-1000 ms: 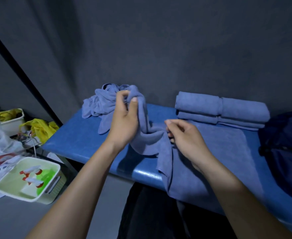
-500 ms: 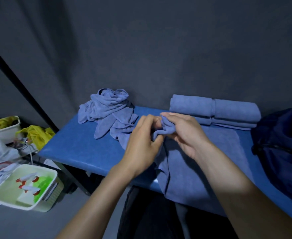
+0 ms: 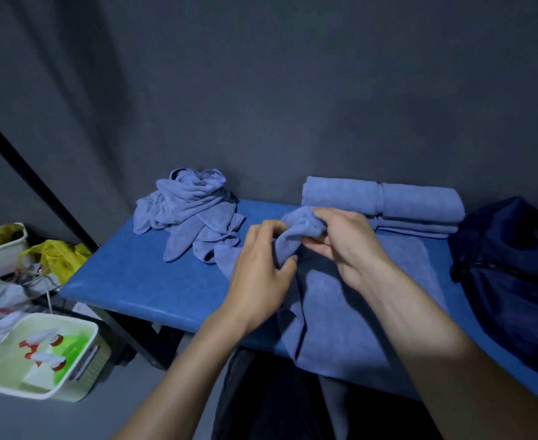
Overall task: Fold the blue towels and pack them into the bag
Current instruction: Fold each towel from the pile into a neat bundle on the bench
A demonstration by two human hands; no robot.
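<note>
Both hands together at frame centre, above the blue bench [image 3: 124,281]. Left hand [image 3: 258,274] pinching a bunched edge of the towel in hand [image 3: 340,315]; right hand [image 3: 350,246] curled round the same bunch just beside it, fingertips nearly touching. Rest of that towel draped flat on the bench and hanging over its near edge, lower centre. Crumpled pile of unfolded towels [image 3: 191,211] left of centre at the back of the bench, near the left hand but apart from it. Folded stack [image 3: 385,201] against the wall, right of centre. Dark bag [image 3: 512,281] at far right on the bench, mouth not clearly visible. Off the bench, lower left: green-and-white bin [image 3: 39,354] with red-capped bottles, yellow plastic bag [image 3: 58,252] behind it. Judged step: finding a corner or hem before spreading for the fold; two or three towels seemingly folded, none visibly packed. For a clean fold: run fingers outward along the hem from the bunch until each hand holds one corner, then draw hands apart to tension the edge. Lift enough to shake out the twist, lay flat on the open bench between pile and stack. Avoid snagging the crumpled pile. Risk: hanging portion pulling the towel off the near edge if the grip loosens.
</note>
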